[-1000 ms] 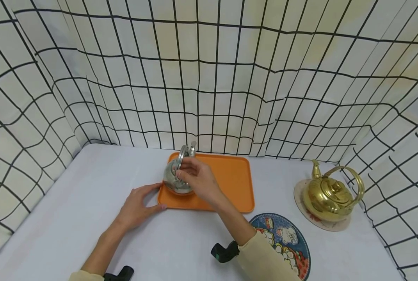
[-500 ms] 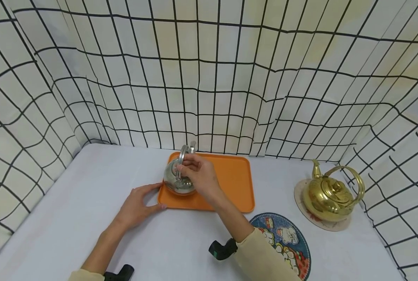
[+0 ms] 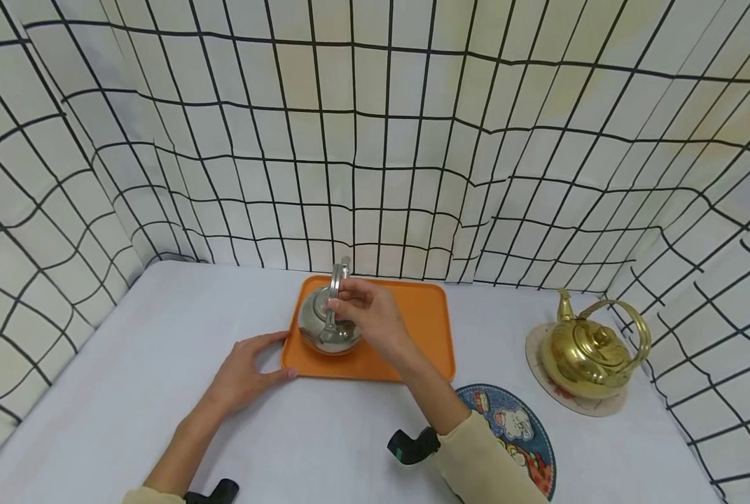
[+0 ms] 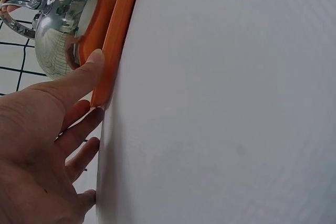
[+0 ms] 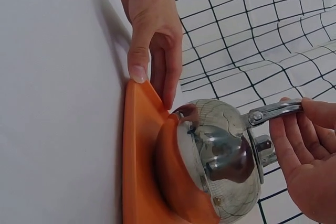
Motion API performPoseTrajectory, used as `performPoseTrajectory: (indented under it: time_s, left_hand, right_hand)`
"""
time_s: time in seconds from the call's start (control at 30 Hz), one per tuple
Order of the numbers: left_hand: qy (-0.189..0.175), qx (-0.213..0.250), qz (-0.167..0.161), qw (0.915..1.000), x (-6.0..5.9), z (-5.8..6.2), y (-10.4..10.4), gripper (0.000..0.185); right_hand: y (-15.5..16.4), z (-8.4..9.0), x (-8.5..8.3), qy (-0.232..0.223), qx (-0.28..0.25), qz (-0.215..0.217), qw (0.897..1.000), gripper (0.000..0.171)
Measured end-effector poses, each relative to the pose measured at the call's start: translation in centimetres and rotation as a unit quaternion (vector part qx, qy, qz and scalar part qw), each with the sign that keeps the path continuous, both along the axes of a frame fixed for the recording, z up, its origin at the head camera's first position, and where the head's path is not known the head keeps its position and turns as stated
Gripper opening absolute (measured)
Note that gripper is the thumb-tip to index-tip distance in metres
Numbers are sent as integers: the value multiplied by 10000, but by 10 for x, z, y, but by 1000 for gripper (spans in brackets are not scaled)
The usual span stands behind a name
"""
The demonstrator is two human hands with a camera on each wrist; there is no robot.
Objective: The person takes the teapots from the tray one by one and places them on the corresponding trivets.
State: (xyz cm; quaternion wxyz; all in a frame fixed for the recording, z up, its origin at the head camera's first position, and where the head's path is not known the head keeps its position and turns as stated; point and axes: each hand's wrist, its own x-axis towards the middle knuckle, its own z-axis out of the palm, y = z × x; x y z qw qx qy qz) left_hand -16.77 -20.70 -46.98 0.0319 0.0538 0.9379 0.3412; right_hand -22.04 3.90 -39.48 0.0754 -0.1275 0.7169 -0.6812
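My right hand pinches the top of the looped handle of a shiny silver kettle. The kettle is at the left part of an orange tray, its spout pointing to the back wall and its lid toward me in the head view. Orange from the tray mirrors in its lower body. At the tray's front left corner lies my left hand, fingers spread and fairly straight. Its thumb touches the front rim, and the index fingertip meets the left rim.
To the right, a gold kettle stands on a round pale mat. A round blue patterned mat lies under the right forearm. Black-grid white cloth walls rise behind and beside the white table.
The silver kettle has shifted a little right on the tray, with its handle turned slightly. My right hand moved along with it. My left hand and the tray keep their place.
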Motion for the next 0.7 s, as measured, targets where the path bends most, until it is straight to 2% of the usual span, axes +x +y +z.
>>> performPoseTrajectory:
  time_s: [0.27, 0.5, 0.7]
  left_hand:
    - [-4, 52, 53, 10000, 2, 0, 1, 74]
    - [266, 59, -6, 9996, 2, 1, 0, 72]
    - [289, 74, -18, 9996, 2, 0, 0, 72]
  right_hand:
    - [7, 4, 2, 112, -98, 105, 9998, 36]
    - [18, 7, 3, 207, 33, 61, 9998, 34]
    - [28, 9, 3, 280, 82, -29, 9996, 33]
